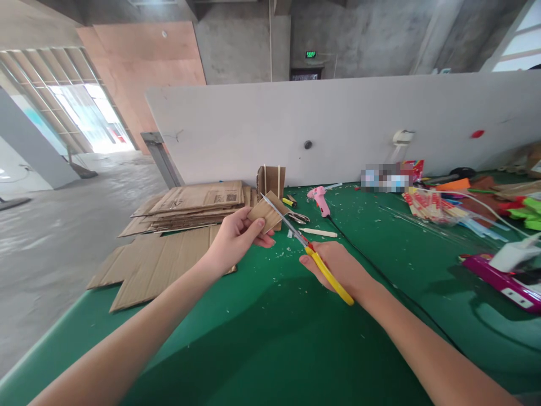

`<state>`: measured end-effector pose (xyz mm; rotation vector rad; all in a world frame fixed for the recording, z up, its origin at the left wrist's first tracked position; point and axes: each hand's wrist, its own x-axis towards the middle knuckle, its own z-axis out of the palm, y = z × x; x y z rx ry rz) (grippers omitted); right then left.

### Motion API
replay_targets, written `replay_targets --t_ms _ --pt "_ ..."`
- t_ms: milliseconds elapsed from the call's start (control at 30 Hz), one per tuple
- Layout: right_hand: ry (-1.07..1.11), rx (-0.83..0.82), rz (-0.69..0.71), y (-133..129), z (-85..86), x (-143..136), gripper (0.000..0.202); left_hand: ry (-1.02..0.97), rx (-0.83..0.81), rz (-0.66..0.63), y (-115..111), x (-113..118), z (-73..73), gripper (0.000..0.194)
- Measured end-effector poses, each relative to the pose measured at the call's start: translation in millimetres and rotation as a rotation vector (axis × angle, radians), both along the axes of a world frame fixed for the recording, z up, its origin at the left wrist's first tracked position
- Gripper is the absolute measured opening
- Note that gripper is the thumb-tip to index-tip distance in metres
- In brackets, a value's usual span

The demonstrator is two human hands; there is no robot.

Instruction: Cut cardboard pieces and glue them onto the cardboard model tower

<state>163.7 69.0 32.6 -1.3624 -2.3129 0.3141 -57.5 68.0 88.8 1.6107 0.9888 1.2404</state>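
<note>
Cardboard piece (258,210) sits at twelve o'clock, pinched in the left hand (230,242); the right hand (343,260) grips yellow scissors (327,273), blades aimed toward eleven; clean cutting calls for steady card, slow closes and a well-clear thumb

Cardboard (274,219): small, flat, brown piece, roughly four-sided, with straight edges; held up at tilt above green table (253,332), pinched in left hand (236,232), thumb on upper face. Scissors (327,274): long silver blades, yellow handle, red part near pivot; gripped in right hand (340,262), slanting to far left, visible blade lying across cardboard, tip near its far edge; lower blade hidden, opening unclear.
</note>
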Motion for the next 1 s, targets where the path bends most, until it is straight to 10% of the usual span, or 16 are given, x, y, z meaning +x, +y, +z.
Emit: replay_targets --t_ms 1000 --pt "0.352 -0.079 0.130 -10.5 0.3 -7.4 0.060 0.016 -0.010 -0.094 -3.1 -7.9 9.9 0.022"
